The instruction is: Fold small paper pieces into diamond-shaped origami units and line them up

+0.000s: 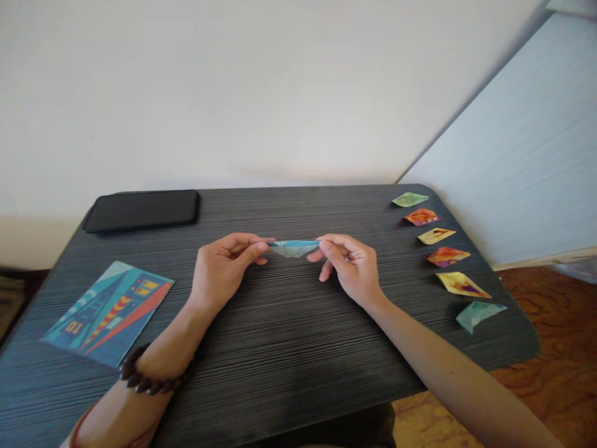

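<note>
Holds a boat-shaped piece of blue-grey folded paper at the dial's centre, taking the wall as twelve o'clock, apparently just above the dark wood-grained surface, at a height hard to judge. Clamps its nine o'clock tip between thumb and forefinger of the left hand and its three o'clock tip likewise with the right hand, with the other fingers loosely bent below. Grips by the tips alone, probably to draw the long upper edge straight and leave the folded middle uncovered. Wears a dark beaded bracelet toward eight o'clock. Has a printed blue sheet marked "01" lying flat between eight and nine, perhaps there for easy reach, and a black smartphone between nine and ten, presumably set back out of the hands' way. Has six folded pieces spaced in a slanting row from two to nearly four o'clock, likely parted to spare their creases: green farthest, then orange, yellow, orange-red, another yellow, and teal nearest.
</note>
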`<state>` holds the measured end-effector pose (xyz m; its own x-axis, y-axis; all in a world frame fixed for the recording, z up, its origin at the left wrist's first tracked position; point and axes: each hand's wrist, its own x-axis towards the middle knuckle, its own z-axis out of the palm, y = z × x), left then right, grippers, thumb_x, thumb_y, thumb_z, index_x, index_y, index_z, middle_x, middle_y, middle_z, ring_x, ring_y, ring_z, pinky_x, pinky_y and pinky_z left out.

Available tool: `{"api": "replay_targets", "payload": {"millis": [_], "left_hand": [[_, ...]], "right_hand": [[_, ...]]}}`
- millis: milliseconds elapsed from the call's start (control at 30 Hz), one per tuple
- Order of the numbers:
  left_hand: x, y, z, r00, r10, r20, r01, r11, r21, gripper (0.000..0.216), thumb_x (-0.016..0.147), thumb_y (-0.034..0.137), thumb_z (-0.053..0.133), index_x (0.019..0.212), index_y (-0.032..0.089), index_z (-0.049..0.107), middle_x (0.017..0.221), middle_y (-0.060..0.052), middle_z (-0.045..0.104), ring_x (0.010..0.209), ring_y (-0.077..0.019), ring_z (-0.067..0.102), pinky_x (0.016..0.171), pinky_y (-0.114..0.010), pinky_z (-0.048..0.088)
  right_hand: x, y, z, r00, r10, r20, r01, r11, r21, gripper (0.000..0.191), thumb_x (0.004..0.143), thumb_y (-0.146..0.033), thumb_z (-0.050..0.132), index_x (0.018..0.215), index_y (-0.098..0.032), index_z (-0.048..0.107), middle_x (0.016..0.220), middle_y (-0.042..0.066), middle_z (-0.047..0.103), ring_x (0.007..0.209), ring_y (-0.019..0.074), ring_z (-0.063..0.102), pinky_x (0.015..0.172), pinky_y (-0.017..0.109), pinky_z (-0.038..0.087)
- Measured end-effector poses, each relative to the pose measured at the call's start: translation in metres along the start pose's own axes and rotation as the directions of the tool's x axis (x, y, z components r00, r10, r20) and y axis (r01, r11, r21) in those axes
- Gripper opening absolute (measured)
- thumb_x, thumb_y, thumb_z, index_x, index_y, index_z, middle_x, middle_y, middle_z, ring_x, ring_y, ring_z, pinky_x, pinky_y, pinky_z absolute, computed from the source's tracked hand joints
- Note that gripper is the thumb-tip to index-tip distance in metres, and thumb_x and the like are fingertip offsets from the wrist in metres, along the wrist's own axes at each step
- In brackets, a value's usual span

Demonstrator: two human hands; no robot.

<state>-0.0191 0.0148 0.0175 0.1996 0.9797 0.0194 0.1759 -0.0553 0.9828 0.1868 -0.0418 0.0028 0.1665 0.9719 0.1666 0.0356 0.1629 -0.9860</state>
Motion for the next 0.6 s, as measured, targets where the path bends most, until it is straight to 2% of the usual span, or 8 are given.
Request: {"api": "replay_targets", "payload": {"millis": [167,300,400,533,600], "left_hand": [[-0.0048,0.0012,-0.0017,0.995,0.090,-0.040,-0.082,0.979,0.186,0.018,0.075,0.038,0.068,0.078,0.020,0.070,0.089,-0.002,0.074,0.087,-0.0198,0.068,0.086,-0.031,0.050],[-0.0052,0.0024,-0.0024,0.999,0.033,-0.024,-0.028,0.982,0.188,0.021,0.073,0.041,0.070,0.079,0.021,0.071,0.088,-0.002,0.074,0.082,-0.0193,0.068,0.078,-0.028,0.052],[-0.0043,0.0011,-0.0024,1.000,-0.016,0.027,0.012,0.987,0.158,0.026,0.072,0.042,0.070,0.082,0.019,0.070,0.080,-0.003,0.073,0.072,-0.0171,0.067,0.069,-0.026,0.052],[-0.0046,-0.0017,-0.0013,0.994,-0.009,0.112,-0.007,0.990,0.143,0.027,0.073,0.041,0.069,0.083,0.016,0.069,0.069,-0.002,0.070,0.064,-0.0142,0.063,0.064,-0.025,0.050],[-0.0052,-0.0021,-0.0004,0.994,-0.004,0.110,-0.011,0.991,0.135,0.027,0.073,0.040,0.069,0.083,0.015,0.069,0.069,-0.003,0.069,0.063,-0.0139,0.063,0.063,-0.025,0.050]], "right_hand": [[0.0022,-0.0015,0.0011,0.999,0.026,-0.028,-0.026,1.000,0.005,0.019,0.085,-0.035,0.059,0.092,-0.018,0.061,0.070,0.001,0.071,0.039,0.0085,0.057,0.038,0.021,0.046],[0.0051,-0.0026,0.0007,0.998,0.038,-0.042,-0.038,0.999,0.008,0.019,0.085,-0.036,0.059,0.089,-0.018,0.060,0.070,0.000,0.071,0.040,0.0076,0.056,0.039,0.021,0.046],[0.0067,-0.0019,-0.0006,0.998,0.037,-0.047,-0.037,0.999,-0.002,0.021,0.086,-0.038,0.057,0.089,-0.017,0.061,0.072,0.001,0.071,0.041,0.0071,0.057,0.040,0.020,0.046],[0.0079,0.0013,-0.0022,0.998,0.028,-0.061,-0.030,0.999,-0.022,0.025,0.088,-0.042,0.053,0.087,-0.017,0.060,0.069,0.001,0.070,0.040,0.0068,0.056,0.039,0.020,0.044],[0.0080,0.0030,-0.0026,0.998,0.040,-0.054,-0.042,0.999,-0.029,0.028,0.088,-0.045,0.051,0.087,-0.018,0.058,0.069,0.001,0.070,0.040,0.0070,0.056,0.038,0.020,0.044]]}}
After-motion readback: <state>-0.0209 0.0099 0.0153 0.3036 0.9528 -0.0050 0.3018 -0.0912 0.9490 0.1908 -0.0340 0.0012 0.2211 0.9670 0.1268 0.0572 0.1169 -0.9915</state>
